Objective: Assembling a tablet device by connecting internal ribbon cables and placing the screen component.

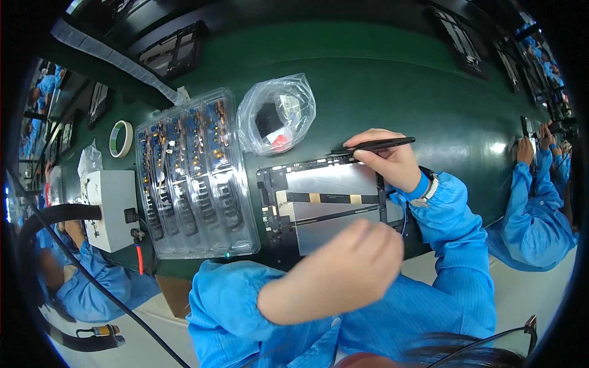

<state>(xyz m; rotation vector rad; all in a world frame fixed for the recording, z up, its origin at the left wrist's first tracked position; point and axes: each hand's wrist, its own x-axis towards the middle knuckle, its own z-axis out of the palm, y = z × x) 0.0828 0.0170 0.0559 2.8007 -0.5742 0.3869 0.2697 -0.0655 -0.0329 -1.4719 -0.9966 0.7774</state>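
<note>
An opened tablet chassis (325,202) with silver plates and a dark strip lies on the green bench in front of me. My right hand (386,161) rests on its upper right corner, holding a thin black tool (374,146) that points left along the top edge. My left hand (343,267) is blurred, raised close to the camera over the chassis's lower edge, fingers curled; I see nothing in it. Both arms wear blue sleeves.
A clear plastic tray (193,178) of small flex parts lies left of the chassis. A plastic bag (276,113) with dark parts sits behind it. A tape roll (120,138) and white box (110,208) stand at left. A co-worker's blue sleeve (540,208) is at right.
</note>
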